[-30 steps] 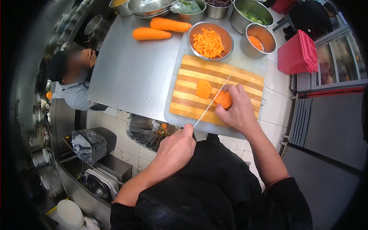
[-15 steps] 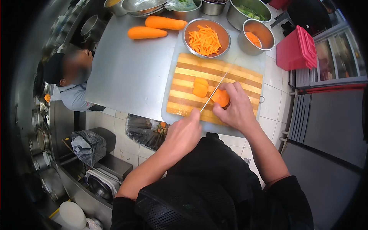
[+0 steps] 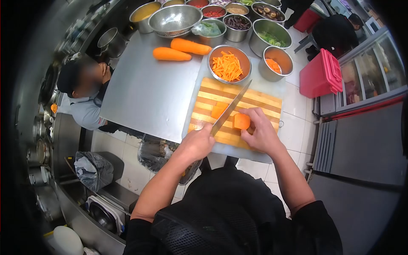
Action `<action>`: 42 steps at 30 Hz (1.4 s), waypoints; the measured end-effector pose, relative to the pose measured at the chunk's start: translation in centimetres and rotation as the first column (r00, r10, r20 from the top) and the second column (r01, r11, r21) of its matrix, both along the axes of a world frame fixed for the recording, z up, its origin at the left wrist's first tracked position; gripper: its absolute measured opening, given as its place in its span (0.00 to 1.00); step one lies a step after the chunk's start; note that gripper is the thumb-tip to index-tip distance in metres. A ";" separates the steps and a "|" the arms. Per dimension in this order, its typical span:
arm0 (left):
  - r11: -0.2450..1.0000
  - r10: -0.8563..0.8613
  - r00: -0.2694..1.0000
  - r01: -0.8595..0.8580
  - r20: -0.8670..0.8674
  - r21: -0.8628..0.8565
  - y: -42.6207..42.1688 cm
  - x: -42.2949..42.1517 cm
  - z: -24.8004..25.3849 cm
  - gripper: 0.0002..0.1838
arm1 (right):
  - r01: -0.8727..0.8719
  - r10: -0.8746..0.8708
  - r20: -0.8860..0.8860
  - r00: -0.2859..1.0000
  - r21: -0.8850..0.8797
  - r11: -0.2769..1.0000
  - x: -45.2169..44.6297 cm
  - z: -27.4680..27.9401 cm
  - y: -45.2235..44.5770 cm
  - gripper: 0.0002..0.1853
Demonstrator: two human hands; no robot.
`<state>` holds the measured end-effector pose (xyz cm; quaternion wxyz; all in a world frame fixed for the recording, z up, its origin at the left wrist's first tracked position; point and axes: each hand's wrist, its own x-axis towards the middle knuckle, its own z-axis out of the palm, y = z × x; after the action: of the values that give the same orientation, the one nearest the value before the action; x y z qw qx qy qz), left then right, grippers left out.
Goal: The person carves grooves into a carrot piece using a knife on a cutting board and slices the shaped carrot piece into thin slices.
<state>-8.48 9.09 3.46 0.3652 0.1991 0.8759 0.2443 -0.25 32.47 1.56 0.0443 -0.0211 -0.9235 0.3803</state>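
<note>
As a steel table (image 3: 136,85) stretches across a working kitchen, a person in a dark cap (image 3: 87,112) sits or stands at its left edge. Beyond the table's right side is a red bin (image 3: 316,78). On a pale board (image 3: 268,87) lies a striped cutting board (image 3: 203,115), with a steel bowl of carrot strips (image 3: 244,61) just past its far edge and a deeper pot of carrot pieces (image 3: 272,76) to the bowl's right. Two whole carrots (image 3: 172,54) rest left of the bowl. The left hand (image 3: 197,143) is closed around the handle of a knife (image 3: 229,108), its blade slanting over the striped board toward the bowl. The right hand (image 3: 262,131) curves thumb and fingertips around a cut carrot chunk (image 3: 242,121) on that board, right of the blade; whether they grip it cannot be told. Carrot slices (image 3: 218,110) lie left of the blade.
</note>
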 end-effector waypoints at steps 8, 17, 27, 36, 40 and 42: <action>0.999 -0.043 0.994 0.042 -0.103 -0.007 -0.5 1.9 0.4 0.17 | 0.235 -0.239 0.059 0.969 0.068 0.970 0.9 -0.8 -2.4 0.37; 0.996 -0.061 0.995 0.055 -0.081 -0.073 -1.1 3.2 1.6 0.15 | 0.079 -0.055 -0.155 0.986 0.153 0.985 1.4 -0.6 -0.1 0.39; 0.999 -0.013 0.989 0.018 -0.147 0.030 -1.8 5.3 2.3 0.13 | 0.165 -0.182 -0.127 0.975 -0.136 0.977 0.7 -1.2 -1.1 0.33; 0.992 0.003 0.989 0.016 -0.150 0.123 -2.8 6.7 3.9 0.24 | 0.162 -0.165 -0.056 0.985 -0.058 0.985 0.2 -1.4 -0.9 0.32; 0.992 -0.003 0.991 0.020 -0.133 0.125 -2.9 6.8 3.3 0.25 | 0.158 -0.166 -0.103 0.981 -0.079 0.984 0.3 -1.6 -0.7 0.34; 0.991 0.005 0.992 0.012 -0.126 0.130 -2.8 6.8 3.1 0.24 | 0.164 -0.173 -0.089 0.981 -0.101 0.981 0.3 -1.2 -0.7 0.36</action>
<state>-1.72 6.29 6.59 0.2958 0.2391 0.8791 0.2872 0.10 31.81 0.36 0.1203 -0.0828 -0.8964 0.4184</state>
